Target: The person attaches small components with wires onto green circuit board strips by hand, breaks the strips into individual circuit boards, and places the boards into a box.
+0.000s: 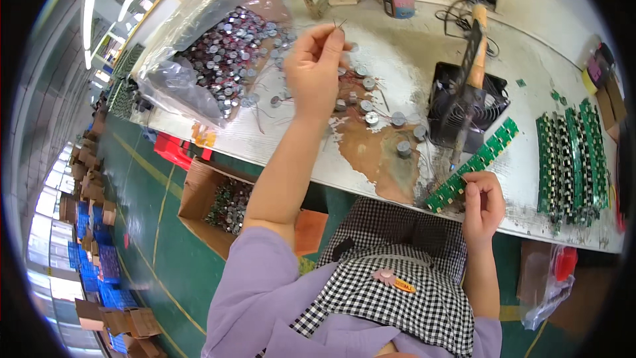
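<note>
My left hand [315, 59] is raised over the bench, thumb and forefinger pinched on thin wires [340, 24] whose tips stick up past the fingers. Whatever else it holds is hidden. Below and beside it lie small round silver wired parts [369, 119]. At the front edge, my right hand [483, 204] is closed, its fingertips gripping the side of a long green circuit board strip [482, 157]. The strip slants away to the right. Over it, a soldering iron [466, 119] with a wooden handle [478, 46] stands steeply, its tip pointing down near the board.
A black fan [440, 96] stands behind the iron. Several board strips [576, 166] lie in rows at the right. A clear plastic bag [175, 40] of silver wired parts [228, 46] sits at left. Below the bench is a cardboard box [199, 202] of parts.
</note>
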Available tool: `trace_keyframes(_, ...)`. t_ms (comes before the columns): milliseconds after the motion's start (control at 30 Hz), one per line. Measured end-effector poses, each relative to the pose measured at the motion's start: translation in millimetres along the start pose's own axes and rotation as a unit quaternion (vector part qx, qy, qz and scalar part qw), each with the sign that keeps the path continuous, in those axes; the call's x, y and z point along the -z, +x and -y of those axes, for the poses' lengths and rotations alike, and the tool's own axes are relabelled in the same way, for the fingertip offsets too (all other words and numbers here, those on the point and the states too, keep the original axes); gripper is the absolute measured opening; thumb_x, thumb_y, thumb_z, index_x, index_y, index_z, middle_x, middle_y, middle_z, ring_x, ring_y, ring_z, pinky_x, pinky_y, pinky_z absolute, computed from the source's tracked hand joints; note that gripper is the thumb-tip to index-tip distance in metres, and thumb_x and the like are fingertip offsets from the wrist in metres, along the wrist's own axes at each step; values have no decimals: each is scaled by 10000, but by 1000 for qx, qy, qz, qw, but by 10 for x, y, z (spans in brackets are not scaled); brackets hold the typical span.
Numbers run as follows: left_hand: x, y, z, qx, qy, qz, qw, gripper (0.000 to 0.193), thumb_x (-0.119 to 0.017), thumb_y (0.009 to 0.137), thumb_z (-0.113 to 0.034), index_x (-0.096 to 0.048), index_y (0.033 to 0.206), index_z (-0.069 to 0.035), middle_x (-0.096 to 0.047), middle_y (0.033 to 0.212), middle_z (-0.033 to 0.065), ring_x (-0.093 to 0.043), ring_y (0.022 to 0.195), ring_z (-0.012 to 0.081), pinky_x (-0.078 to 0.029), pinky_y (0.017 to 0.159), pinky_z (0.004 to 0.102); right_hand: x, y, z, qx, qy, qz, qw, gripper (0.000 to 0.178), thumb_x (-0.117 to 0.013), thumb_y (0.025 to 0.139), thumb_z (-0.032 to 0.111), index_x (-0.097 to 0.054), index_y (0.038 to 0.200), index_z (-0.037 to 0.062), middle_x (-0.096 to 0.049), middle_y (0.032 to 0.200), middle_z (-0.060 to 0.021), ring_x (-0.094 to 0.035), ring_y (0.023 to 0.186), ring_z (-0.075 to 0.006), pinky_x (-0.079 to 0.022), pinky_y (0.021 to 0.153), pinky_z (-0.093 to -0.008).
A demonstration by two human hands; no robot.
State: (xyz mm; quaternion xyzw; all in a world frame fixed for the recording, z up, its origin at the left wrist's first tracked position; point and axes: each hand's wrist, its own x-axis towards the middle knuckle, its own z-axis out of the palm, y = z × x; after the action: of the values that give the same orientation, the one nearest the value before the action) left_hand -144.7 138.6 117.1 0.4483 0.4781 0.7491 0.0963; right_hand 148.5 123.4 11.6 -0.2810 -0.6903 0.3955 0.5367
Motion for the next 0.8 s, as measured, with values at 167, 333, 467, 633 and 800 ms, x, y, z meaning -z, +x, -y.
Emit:
trace_keyframes(167,-78,-860,-359,303,-30,231,924,80,-662,852,-91,-622,861,-22,-599,694,2,-522,590,39,-409,514,199,37,35,21,36,-20,14,999,64,-554,828,-27,-507,787,-15,-621,954,-179,-572,817,-228,-442,727,-297)
trace_keyframes(333,-145,-1524,-10,462,-164,251,835,92,-666,860,-100,-636,885,-17,-604,740,-6,-525,636,32,-411,532,187,0,58,82,86,-81,69,991,106,-650,771,-54,-571,823,-6,-606,991,-160,-577,738,-203,-465,631,-274)
trace_keyframes(467,-265,-1592,-91,373,-43,253,892,94,-648,867,-84,-639,883,8,-606,748,0,-530,653,42,-416,564,186,5,53,46,112,-64,64,990,104,-644,780,-41,-550,820,-19,-602,998,-173,-574,737,-206,-466,630,-275)
trace_keyframes(633,-283,-1558,-70,267,39,312,911,92,-665,841,-72,-644,853,16,-606,760,18,-508,641,40,-397,559,184,27,12,16,112,-40,58,991,110,-618,789,-48,-517,826,-26,-601,1004,-202,-575,742,-215,-469,632,-277)
trace_keyframes(800,-355,-1468,-37,187,40,321,927,73,-678,792,-31,-618,794,10,-616,796,30,-496,632,27,-387,541,183,24,59,32,128,-46,53,989,105,-613,795,-47,-514,824,-25,-605,995,-202,-584,763,-227,-473,651,-286)
